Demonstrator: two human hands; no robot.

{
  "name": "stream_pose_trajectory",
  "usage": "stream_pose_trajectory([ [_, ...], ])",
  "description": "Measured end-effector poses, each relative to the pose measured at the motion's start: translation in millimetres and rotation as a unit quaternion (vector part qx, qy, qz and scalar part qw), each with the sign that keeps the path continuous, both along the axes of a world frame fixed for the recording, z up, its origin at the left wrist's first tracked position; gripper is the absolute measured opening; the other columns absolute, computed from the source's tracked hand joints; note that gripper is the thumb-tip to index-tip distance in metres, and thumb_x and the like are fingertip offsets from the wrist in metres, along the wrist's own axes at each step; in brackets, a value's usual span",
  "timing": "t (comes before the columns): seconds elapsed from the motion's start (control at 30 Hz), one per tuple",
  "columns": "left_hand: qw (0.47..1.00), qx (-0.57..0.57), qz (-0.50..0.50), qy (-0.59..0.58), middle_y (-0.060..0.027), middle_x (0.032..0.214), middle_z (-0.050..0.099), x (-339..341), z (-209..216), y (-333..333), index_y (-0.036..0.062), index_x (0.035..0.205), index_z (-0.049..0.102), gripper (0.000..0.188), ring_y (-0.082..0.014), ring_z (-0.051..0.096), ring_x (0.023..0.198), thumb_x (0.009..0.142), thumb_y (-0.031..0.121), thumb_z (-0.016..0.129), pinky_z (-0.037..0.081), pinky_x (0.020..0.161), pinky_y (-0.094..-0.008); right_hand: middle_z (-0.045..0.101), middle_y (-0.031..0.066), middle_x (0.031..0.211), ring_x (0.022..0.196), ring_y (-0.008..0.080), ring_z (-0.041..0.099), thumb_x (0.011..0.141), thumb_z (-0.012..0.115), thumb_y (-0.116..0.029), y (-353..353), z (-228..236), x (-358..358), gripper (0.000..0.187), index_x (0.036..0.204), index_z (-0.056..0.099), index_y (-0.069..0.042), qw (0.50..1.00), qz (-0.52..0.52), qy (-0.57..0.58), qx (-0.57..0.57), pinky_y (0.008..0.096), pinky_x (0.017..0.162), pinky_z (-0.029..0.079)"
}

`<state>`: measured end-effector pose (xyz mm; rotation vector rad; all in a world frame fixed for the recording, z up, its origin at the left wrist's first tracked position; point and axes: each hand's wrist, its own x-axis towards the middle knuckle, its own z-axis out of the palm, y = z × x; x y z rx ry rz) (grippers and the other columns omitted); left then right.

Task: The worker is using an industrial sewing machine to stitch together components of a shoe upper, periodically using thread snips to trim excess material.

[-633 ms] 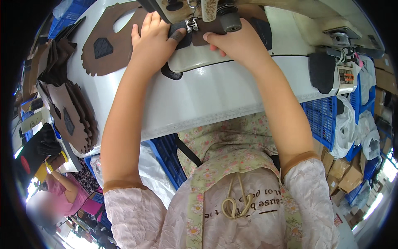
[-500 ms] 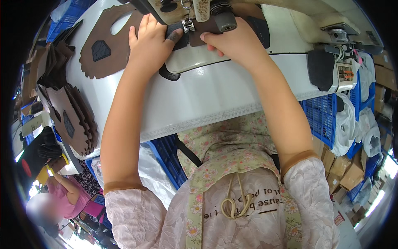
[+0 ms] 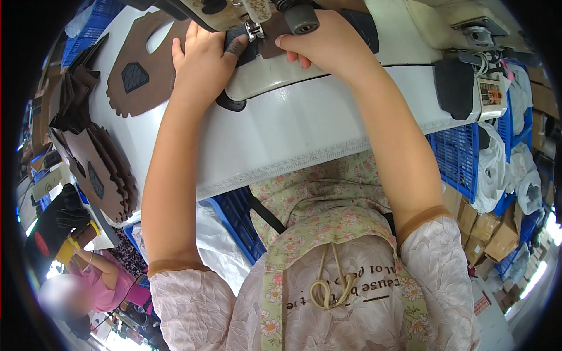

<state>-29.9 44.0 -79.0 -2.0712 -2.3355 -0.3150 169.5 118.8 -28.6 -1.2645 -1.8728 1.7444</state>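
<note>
At the sewing machine's presser foot [image 3: 253, 30], my left hand [image 3: 202, 67] lies flat with its fingers stretched out on a brown leather-like piece [image 3: 120, 93]. That thumb, which looks dark grey near its tip, presses by a dark patch [image 3: 248, 54] close to the foot. Right of the foot, my right hand [image 3: 328, 44] has its fingers curled and its thumb against a brown part of the work [image 3: 272, 44]. The machine head hides some of the left fingertips. On the brown piece's left part sits a black angular patch [image 3: 135, 77], near an oval cutout.
A stack of brown cut pieces [image 3: 99, 169] hangs over the table's left edge. A ruler strip [image 3: 293, 165] runs along its front. Blue crates [image 3: 456, 158] with white bags and cardboard boxes [image 3: 489, 231] stand at right. Another person [image 3: 105, 278] is at lower left.
The whole view has shifted slightly, so the machine and work sit a little higher and further left. Both hands keep nearly the same place by the presser foot.
</note>
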Motion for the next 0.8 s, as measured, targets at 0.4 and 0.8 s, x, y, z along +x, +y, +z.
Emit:
stream_pose_trajectory([
  [0.4,1.0,0.005,0.007,-0.018,-0.012,0.102,0.066,5.3,5.8,-1.4,0.0107,0.11,0.065,0.033,-0.0315,0.052,0.114,0.099,0.037,0.05,0.015,0.113,-0.0518,0.065,0.0026,0.063,0.051,0.0109,0.058,0.082,0.071,-0.021,-4.0,-17.8,1.9,0.023,0.071,0.062,-0.004,0.996,0.003,-0.003,0.084,0.0276,0.051,0.046],
  [0.8,0.999,0.033,-0.001,-0.027,-0.0136,0.106,0.066,3.3,2.2,-3.5,0.0106,0.113,0.066,0.037,-0.031,0.05,0.117,0.099,0.04,0.049,0.012,0.115,-0.0504,0.065,0.0067,0.061,0.051,0.0146,0.064,0.08,0.066,-0.016,-1.6,-17.0,1.1,0.017,0.073,0.064,-0.001,0.994,0.011,-0.02,0.108,0.0301,0.052,0.051],
])
